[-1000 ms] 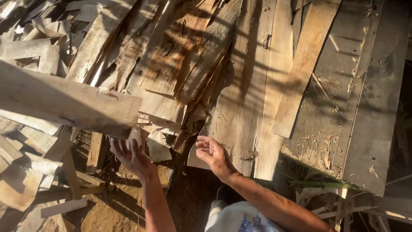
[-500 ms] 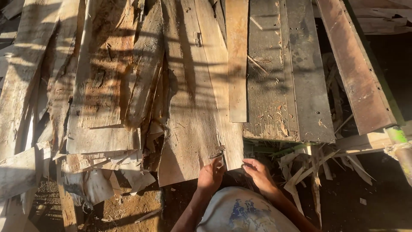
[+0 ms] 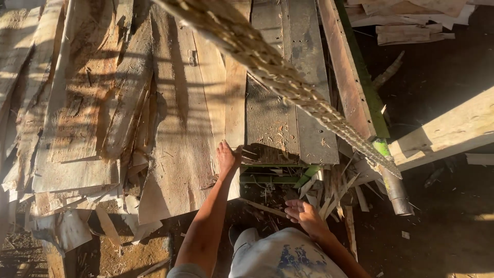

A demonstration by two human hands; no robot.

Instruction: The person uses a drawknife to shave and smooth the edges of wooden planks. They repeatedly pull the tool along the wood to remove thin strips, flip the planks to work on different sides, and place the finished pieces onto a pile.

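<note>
Right now the left hand (image 3: 227, 157) is reaching forward with its fingers closed over the near edge of a pale, sunlit, rough-sawn wooden plank (image 3: 234, 98), which is lying lengthwise in the middle of the pile and running away from the person between a wide, pale slab of split wood (image 3: 180, 128) on its left and two grey, weathered flat boards (image 3: 288, 92) on its right. The right hand (image 3: 304, 215) is hanging lower and nearer the body, open with its fingers loosely curled, gripping nothing and hovering just beside a scatter of thin, light-coloured wood splinters (image 3: 329, 193). Under the near ends of the grey boards a green-painted metal frame (image 3: 272, 177) is showing, and along their right side a long reddish-brown plank with a green edge (image 3: 350, 72) is leaning away. A thick, braided, straw-coloured rope (image 3: 288, 82) is crossing the view diagonally, close to the camera and blurred, from the top centre down toward the right. At the right a broad, pale wooden beam (image 3: 447, 134) is catching the sun, and a dull metal pipe (image 3: 395, 188) is lying just below its near end. To the left more cracked, bark-edged slabs (image 3: 77, 118) are lying heaped, with torn pale offcuts (image 3: 67, 226) resting on the brown earth (image 3: 134, 255) below them. At the bottom edge the person's light, blue-patterned clothing (image 3: 288, 257) is showing.
</note>
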